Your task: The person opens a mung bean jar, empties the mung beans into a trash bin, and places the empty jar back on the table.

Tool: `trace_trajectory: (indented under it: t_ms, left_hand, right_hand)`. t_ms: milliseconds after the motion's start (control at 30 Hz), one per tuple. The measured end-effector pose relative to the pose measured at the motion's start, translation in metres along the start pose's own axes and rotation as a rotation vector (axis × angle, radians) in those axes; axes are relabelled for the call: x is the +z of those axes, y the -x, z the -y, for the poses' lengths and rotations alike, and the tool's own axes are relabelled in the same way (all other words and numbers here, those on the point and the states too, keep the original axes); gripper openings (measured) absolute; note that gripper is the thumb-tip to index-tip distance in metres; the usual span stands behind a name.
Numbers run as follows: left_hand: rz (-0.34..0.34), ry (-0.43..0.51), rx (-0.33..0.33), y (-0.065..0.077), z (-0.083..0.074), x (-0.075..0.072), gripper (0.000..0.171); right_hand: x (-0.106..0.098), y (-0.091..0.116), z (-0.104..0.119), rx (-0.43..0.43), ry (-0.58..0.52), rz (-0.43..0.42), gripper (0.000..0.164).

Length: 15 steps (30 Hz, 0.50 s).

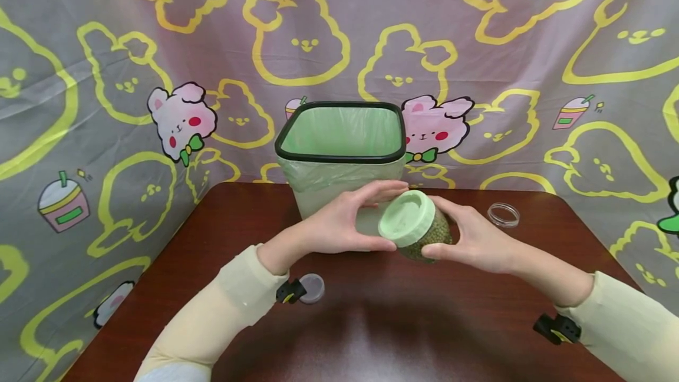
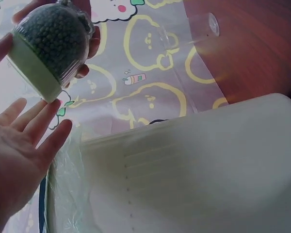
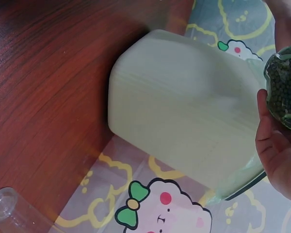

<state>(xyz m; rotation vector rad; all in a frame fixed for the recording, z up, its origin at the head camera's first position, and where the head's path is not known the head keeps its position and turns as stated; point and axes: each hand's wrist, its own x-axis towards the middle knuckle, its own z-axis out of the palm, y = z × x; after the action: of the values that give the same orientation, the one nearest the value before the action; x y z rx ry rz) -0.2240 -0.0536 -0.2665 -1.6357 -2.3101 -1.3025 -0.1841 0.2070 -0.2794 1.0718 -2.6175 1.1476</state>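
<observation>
The filled jar (image 1: 439, 232) has its lid (image 1: 406, 217) on; right hand (image 1: 477, 241) grips it, left hand (image 1: 336, 223) spreads straight fingers at the lid.

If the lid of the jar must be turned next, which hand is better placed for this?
Probably the left hand: it is open, close to the lid, which tilts toward it. The right hand grips the jar, so it seems better suited to steadying.

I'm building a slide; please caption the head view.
Right hand grips a filled jar, left hand at its green lid, before a lined bin on a table.
</observation>
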Motion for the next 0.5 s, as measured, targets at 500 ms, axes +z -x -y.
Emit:
trace_trajectory:
  t_ms: [500]
  left_hand:
    - [-0.034,-0.276,0.069,0.0009,0.0012,0.0045,0.088]
  right_hand:
    - [0.0006,0.0005,0.0025,0.039,-0.005,-0.023,0.068]
